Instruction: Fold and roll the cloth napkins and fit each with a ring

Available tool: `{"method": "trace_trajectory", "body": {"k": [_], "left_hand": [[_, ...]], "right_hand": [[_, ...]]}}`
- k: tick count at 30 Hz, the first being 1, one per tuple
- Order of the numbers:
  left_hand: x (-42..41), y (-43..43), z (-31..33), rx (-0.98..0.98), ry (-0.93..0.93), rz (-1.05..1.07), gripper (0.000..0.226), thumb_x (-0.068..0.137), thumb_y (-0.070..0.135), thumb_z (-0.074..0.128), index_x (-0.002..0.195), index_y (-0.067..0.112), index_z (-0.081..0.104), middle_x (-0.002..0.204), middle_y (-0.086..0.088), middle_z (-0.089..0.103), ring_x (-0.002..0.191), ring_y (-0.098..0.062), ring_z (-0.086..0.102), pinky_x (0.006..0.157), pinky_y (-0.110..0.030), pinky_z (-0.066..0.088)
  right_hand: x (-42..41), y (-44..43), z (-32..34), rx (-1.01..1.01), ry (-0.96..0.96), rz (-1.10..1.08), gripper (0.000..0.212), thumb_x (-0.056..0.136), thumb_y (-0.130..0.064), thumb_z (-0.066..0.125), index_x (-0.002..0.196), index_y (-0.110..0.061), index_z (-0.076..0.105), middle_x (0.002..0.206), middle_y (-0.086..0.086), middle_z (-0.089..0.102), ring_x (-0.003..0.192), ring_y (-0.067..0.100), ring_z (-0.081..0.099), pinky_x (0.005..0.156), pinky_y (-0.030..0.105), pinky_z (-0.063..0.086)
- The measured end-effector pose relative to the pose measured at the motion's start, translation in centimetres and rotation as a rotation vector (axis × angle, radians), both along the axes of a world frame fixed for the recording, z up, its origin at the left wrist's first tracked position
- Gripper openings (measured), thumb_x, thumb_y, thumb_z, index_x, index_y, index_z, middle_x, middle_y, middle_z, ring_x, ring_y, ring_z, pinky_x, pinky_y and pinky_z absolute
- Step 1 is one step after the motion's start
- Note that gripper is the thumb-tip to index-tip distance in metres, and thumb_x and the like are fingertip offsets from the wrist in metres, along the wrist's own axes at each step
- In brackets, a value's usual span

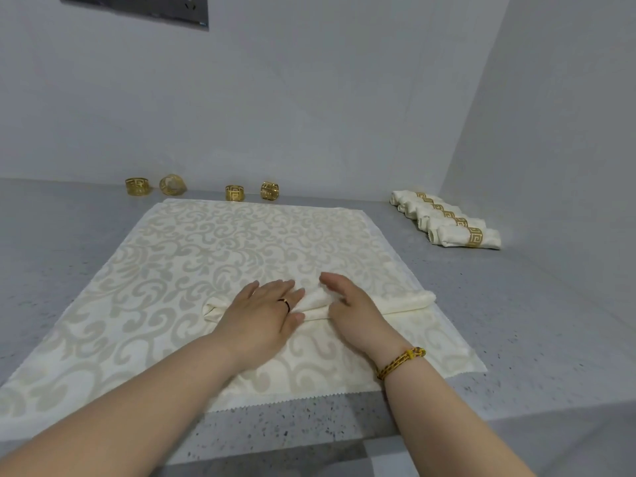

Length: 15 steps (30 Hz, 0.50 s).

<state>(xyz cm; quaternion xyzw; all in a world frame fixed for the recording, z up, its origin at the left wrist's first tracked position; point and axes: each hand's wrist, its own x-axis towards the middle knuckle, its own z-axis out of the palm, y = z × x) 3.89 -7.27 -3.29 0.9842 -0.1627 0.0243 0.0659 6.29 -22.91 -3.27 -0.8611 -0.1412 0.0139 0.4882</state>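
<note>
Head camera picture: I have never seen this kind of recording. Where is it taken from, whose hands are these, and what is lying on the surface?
There is no machine here. A person wears one wide-angle camera on the head, looking forward and down, so you see their own two bare arms reaching in from below. A large patterned cream cloth is spread on a grey speckled counter. Across it lies a rolled napkin. The left hand presses on the roll with straight fingers. The right hand, with a bracelet at the wrist, lies over it too, but it is blurred, so I cannot tell whether it grips or only presses. At the back sit four loose gold rings. At the right lies a row of finished rolls, each with a gold ring round it.
</note>
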Motion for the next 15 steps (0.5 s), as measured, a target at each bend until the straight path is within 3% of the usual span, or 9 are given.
{"method": "trace_trajectory", "body": {"k": [3,6,10,12,15], "left_hand": [[0.5,-0.4,0.8,0.013,0.008,0.009,0.046,0.099,0.035,0.018,0.14,0.019,0.033,0.146,0.004,0.033,0.137,-0.013,0.023,0.111,-0.03,0.013],[1.1,-1.1,1.1,0.051,-0.063,0.029,0.041,0.099,0.031,0.023,0.122,0.011,0.051,0.129,0.002,0.049,0.12,-0.017,0.042,0.098,-0.027,0.031],[0.8,-1.5,0.3,-0.084,-0.091,-0.007,0.046,0.1,0.028,0.022,0.145,0.019,0.02,0.149,0.006,0.029,0.134,-0.014,0.03,0.108,-0.022,0.021],[0.7,-1.3,0.2,-0.147,-0.137,-0.031,0.046,0.1,0.032,0.021,0.145,0.022,0.02,0.149,0.009,0.028,0.136,-0.011,0.027,0.108,-0.019,0.017],[0.6,-1.4,0.0,-0.272,-0.149,-0.019,0.044,0.099,0.034,0.021,0.14,0.024,0.033,0.145,0.011,0.036,0.134,-0.008,0.03,0.105,-0.017,0.017]], "right_hand": [[-0.1,0.0,0.9,0.274,-0.059,-0.212,0.037,0.086,0.009,0.036,0.109,-0.012,0.056,0.104,-0.004,0.055,0.099,0.008,0.048,0.08,0.01,0.039],[-0.6,-0.9,2.1,0.393,-0.061,-0.434,0.031,0.087,0.003,0.04,0.077,-0.021,0.056,0.078,-0.004,0.057,0.073,0.01,0.052,0.067,0.018,0.042],[-1.8,-3.4,3.0,0.445,0.14,-0.52,0.032,0.086,0.0,0.04,0.059,-0.017,0.038,0.062,0.001,0.039,0.058,0.014,0.039,0.058,0.028,0.036],[-2.5,-3.9,3.3,0.594,0.299,-0.533,0.03,0.086,0.0,0.041,0.062,-0.016,0.034,0.065,0.002,0.034,0.061,0.013,0.038,0.058,0.025,0.037],[-2.6,-3.7,3.5,0.796,0.368,-0.633,0.021,0.089,-0.006,0.043,0.069,-0.012,0.042,0.071,0.002,0.038,0.064,0.014,0.039,0.073,0.034,0.04]]}}
